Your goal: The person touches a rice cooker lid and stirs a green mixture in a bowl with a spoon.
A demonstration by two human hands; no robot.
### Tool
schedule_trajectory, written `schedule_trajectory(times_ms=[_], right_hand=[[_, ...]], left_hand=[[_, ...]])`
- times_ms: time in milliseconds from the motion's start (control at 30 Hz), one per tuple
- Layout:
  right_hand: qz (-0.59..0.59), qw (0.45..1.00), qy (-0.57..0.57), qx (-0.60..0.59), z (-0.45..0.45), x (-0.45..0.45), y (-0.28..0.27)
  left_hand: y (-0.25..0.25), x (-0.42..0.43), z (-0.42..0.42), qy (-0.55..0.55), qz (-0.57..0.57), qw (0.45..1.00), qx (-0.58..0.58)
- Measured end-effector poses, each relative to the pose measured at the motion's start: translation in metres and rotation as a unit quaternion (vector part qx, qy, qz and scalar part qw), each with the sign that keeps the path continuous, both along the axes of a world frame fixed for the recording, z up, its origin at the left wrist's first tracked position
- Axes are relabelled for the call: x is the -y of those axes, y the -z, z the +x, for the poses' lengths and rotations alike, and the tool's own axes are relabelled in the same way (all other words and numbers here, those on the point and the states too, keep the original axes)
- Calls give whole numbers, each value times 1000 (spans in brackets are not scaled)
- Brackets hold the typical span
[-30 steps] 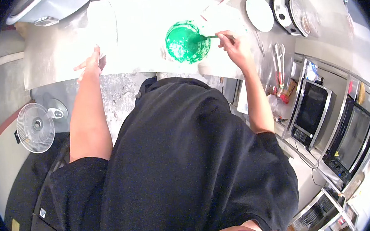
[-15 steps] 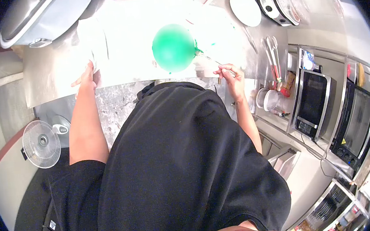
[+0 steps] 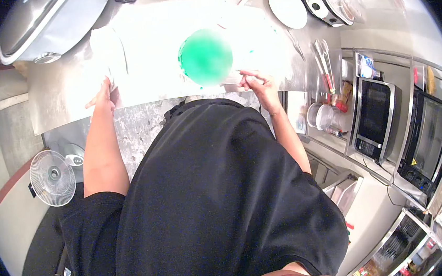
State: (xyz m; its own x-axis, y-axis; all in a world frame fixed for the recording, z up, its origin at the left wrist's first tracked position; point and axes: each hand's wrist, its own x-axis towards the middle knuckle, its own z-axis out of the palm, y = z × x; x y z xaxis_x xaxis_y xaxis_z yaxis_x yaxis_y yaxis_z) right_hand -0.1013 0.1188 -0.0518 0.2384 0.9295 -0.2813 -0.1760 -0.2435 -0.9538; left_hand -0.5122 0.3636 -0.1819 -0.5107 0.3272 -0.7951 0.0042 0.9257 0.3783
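A round bowl of bright green liquid (image 3: 206,58) is on the steel table (image 3: 55,102), its surface smooth and glare-washed. My right hand (image 3: 256,81) is at the bowl's lower right, thumb and fingers pinched together. What it holds, if anything, is too washed out to tell. On the left, my left hand (image 3: 104,97) rests at the table's front edge beside a pale sheet (image 3: 107,48), fingers apart with nothing visible in them. Small green drops lie around the bowl.
A white plate (image 3: 287,8) and a round white appliance (image 3: 325,4) stand at the back right, with tongs (image 3: 325,63) nearer. A large lidded vessel (image 3: 53,26) is back left. Shelves at right hold a microwave (image 3: 374,116). A fan (image 3: 52,176) stands lower left.
The stirring tool, in the green liquid and then lifted out at the right, is no longer distinct. My right hand has moved down, then left towards the bowl. The view has shifted.
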Motion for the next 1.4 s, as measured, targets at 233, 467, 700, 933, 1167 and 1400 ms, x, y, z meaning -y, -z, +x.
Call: schedule_trajectory(times_ms=[233, 467, 700, 933, 1167, 1400], right_hand=[[-105, 989, 27, 98, 14, 18, 0], [-99, 978, 42, 177, 26, 32, -20], [-141, 954, 26, 264, 35, 36, -44], [-59, 866, -64, 493, 11, -13, -71], [-157, 939, 37, 305, 6, -47, -42], [-207, 948, 71, 231, 23, -34, -70]], left_hand=[[30, -2, -19, 29, 73, 993, 91], [37, -3, -19, 27, 56, 996, 70], [30, -1, -13, 9, 56, 998, 27], [19, -3, -14, 16, 34, 998, 52], [-14, 3, -7, 2, 16, 998, 59], [4, 0, 2, -49, 12, 997, -53]])
